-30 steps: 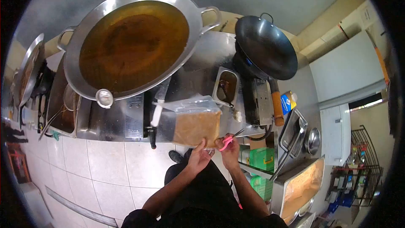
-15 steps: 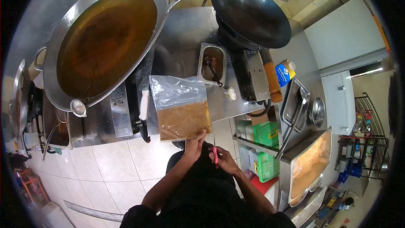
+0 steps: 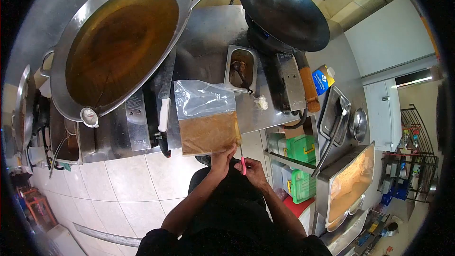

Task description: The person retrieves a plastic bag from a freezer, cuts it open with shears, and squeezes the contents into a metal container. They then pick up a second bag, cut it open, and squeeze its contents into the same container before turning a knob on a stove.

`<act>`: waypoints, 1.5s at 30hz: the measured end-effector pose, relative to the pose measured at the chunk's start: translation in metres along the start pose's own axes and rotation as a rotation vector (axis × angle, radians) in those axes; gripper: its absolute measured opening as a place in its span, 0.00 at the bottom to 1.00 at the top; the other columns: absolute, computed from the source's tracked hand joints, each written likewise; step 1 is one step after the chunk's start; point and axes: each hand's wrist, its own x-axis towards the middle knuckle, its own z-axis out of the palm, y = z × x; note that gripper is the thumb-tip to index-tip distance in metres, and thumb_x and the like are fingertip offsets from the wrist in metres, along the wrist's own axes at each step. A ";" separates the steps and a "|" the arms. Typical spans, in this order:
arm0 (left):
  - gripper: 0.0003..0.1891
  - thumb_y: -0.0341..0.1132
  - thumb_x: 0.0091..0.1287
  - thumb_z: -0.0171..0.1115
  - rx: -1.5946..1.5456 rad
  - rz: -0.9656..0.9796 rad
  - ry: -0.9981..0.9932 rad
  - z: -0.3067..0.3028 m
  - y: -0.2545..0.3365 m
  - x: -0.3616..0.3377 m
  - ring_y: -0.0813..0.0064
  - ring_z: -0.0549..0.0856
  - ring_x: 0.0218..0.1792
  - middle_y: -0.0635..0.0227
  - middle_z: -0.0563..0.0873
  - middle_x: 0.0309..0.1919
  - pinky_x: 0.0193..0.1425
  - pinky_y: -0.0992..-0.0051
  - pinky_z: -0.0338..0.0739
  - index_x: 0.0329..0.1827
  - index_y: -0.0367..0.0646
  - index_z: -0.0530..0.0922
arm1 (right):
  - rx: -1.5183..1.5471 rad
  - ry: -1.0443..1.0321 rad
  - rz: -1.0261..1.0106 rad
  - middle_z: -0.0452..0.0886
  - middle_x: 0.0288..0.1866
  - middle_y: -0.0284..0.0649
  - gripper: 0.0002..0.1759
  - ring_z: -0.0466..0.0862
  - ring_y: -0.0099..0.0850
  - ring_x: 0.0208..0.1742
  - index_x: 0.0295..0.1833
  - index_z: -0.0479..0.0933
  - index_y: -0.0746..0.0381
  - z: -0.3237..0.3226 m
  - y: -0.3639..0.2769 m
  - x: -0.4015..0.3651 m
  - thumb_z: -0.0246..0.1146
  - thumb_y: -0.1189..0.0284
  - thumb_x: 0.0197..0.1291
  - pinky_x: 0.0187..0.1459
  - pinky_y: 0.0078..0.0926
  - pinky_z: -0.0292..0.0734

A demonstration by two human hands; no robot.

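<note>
A clear plastic bag (image 3: 208, 132) with flat brown contents in its lower part extends over the front edge of the steel counter. My left hand (image 3: 222, 163) has its fingers closed on the bag's lower right corner. Just right of it, my right hand (image 3: 252, 173) grips pink-handled scissors (image 3: 243, 165), with the blades pointing up along the bag's right edge. Behind the bag sits a small steel container (image 3: 229, 76) with a dark ladle-like utensil (image 3: 240, 77) and brown residue in it. A white-handled knife (image 3: 164, 114) lies to the bag's left.
A wide two-handled pan (image 3: 61, 83) of brown liquid stands at left, a small strainer (image 3: 89, 117) at its rim. A dark wok (image 3: 284, 14) rests on a burner at back right. Trays (image 3: 334, 118) and a deep steel pan (image 3: 327, 199) stand at right, beside green boxes (image 3: 302, 149).
The view has shifted slightly. My left fingertips have drawn in toward the bag's lower edge, and the scissors are now closer to its right edge.
</note>
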 end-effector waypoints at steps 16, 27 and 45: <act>0.16 0.22 0.60 0.73 0.073 0.060 -0.022 -0.006 -0.004 0.004 0.75 0.86 0.45 0.67 0.85 0.45 0.50 0.78 0.83 0.50 0.38 0.80 | -0.030 -0.047 -0.024 0.72 0.25 0.23 0.15 0.69 0.14 0.27 0.35 0.78 0.58 -0.005 -0.022 0.006 0.70 0.59 0.64 0.26 0.15 0.60; 0.14 0.22 0.62 0.71 0.042 0.042 -0.010 0.005 0.004 -0.002 0.75 0.86 0.42 0.66 0.84 0.42 0.49 0.77 0.84 0.48 0.37 0.78 | 0.004 -0.062 0.002 0.72 0.25 0.23 0.15 0.66 0.14 0.24 0.37 0.77 0.56 0.004 -0.026 0.006 0.66 0.56 0.67 0.23 0.15 0.56; 0.12 0.24 0.63 0.70 0.081 0.064 -0.050 -0.006 -0.001 0.008 0.78 0.84 0.40 0.73 0.84 0.40 0.44 0.76 0.80 0.47 0.44 0.80 | 0.100 0.031 0.093 0.77 0.24 0.26 0.13 0.72 0.15 0.25 0.36 0.81 0.60 0.008 -0.036 0.024 0.75 0.63 0.58 0.28 0.16 0.65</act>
